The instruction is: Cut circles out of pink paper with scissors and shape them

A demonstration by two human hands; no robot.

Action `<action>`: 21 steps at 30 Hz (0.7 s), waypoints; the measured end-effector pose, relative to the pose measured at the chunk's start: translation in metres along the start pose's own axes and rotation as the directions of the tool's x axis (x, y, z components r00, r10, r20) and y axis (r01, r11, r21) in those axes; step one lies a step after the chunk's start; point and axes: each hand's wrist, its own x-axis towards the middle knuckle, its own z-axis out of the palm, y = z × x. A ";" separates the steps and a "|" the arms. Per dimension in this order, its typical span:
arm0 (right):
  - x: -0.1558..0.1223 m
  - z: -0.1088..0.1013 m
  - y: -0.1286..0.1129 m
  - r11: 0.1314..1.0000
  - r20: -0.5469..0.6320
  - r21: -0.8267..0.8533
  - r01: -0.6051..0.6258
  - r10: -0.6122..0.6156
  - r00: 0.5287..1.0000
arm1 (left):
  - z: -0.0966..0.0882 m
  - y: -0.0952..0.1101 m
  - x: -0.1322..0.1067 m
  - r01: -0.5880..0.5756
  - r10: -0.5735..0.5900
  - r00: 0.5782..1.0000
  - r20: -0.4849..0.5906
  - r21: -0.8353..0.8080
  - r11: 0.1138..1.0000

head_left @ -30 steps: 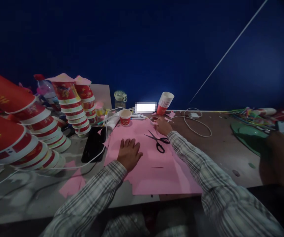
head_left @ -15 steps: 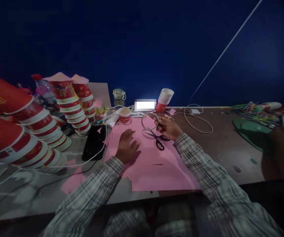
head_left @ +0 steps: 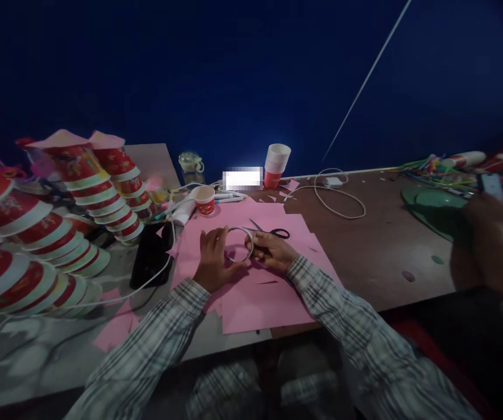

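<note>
From my remote seat the tabletop (head_left: 378,245) fills the view. Leaning stacks of red-and-white paper cups (head_left: 102,192) crowd its left end. Sheets of pink paper (head_left: 269,297) lie overlapped at the middle of the near edge, one corner hanging past it. Toward the right end lies a green sheet (head_left: 430,207), and a co-worker's arm (head_left: 488,262) reaches in there, blurred, with a lit phone (head_left: 491,185) above it.

A black phone (head_left: 150,256) lies along the paper's left side with a white lead crossing it. A looped white cable (head_left: 338,198) lies near the far edge, beside a short stack of cups (head_left: 276,165).

Over the pink paper, my left hand (head_left: 211,262) and right hand (head_left: 273,252) meet on a thin hoop (head_left: 250,238). Each grip is closed on it, the left on its left side, the right pinching its right side (the hoop is tilted up off the paper).

Black-handled scissors (head_left: 273,232) lie just beyond the hoop, close to the right fingers. A small red cup (head_left: 205,200) stands at the paper's far left corner.
</note>
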 end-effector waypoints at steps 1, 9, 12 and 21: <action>-0.001 0.001 0.001 1.000 -0.002 -0.004 -0.003 0.003 1.000 | 0.000 0.000 0.000 -0.003 0.003 1.000 -0.001 0.001 1.000; -0.007 -0.036 -0.024 0.814 -0.288 -0.547 0.194 -0.401 0.870 | -0.006 -0.007 0.001 -0.024 0.025 0.994 0.105 -0.014 1.000; -0.007 -0.059 -0.035 0.400 -0.259 -0.916 0.038 -0.660 0.705 | -0.006 -0.009 0.001 -0.025 0.025 0.985 0.173 0.000 1.000; -0.012 -0.048 -0.031 -0.194 -0.249 -0.907 -0.374 -0.470 0.847 | -0.001 -0.010 -0.001 -0.006 -0.014 0.934 0.358 0.056 0.998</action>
